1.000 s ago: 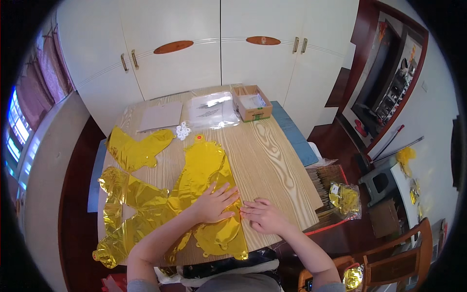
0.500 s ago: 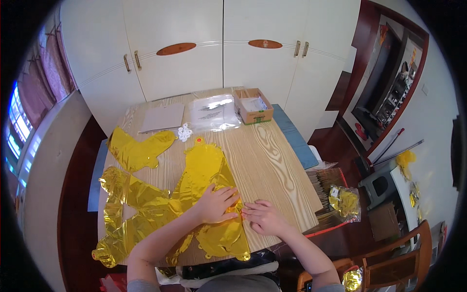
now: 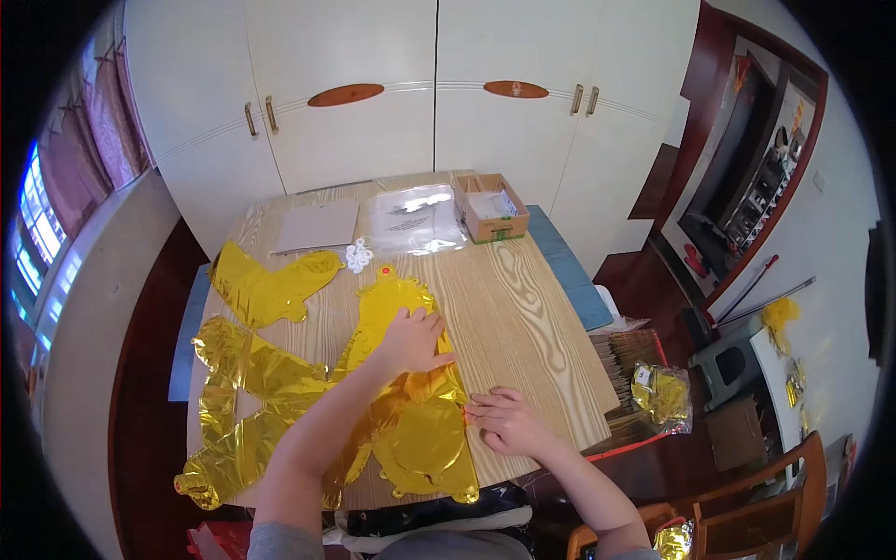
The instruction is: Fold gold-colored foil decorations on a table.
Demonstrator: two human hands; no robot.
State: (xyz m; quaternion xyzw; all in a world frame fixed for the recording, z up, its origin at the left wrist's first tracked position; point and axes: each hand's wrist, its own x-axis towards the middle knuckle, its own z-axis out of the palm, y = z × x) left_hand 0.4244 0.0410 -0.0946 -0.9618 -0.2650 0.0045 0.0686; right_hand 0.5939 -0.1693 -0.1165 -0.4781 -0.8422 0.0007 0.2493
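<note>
A wood-grain table (image 3: 523,317) stands before a white cabinet (image 3: 364,47) with oval brown inlays and metal handles, in a room with a pink curtain (image 3: 103,112) at left and a dark-framed doorway at right. Shiny gold foil (image 3: 425,453), creased, scallop-edged and marked with a small red spot at its far tip, lies on the near half of the table, beneath a person's two bare hands. The left hand (image 3: 411,343) lies palm down on the foil, its thumb spread away from the fingers; the right hand (image 3: 509,425) rests at the foil's right edge, fingers close together, though whether they pinch the edge cannot be told. More crinkled foil (image 3: 266,369) spreads to the left, touching the first, and a smoother, curved gold piece (image 3: 275,287) lies beyond it. Along the table's far side sit a flat grey board (image 3: 317,227), a cluster of white rings (image 3: 357,255), glossy clear plastic (image 3: 415,219) and an open cardboard box (image 3: 497,228). At right, a clear bag (image 3: 661,397) of gold material rests near a wooden chair (image 3: 756,509).
</note>
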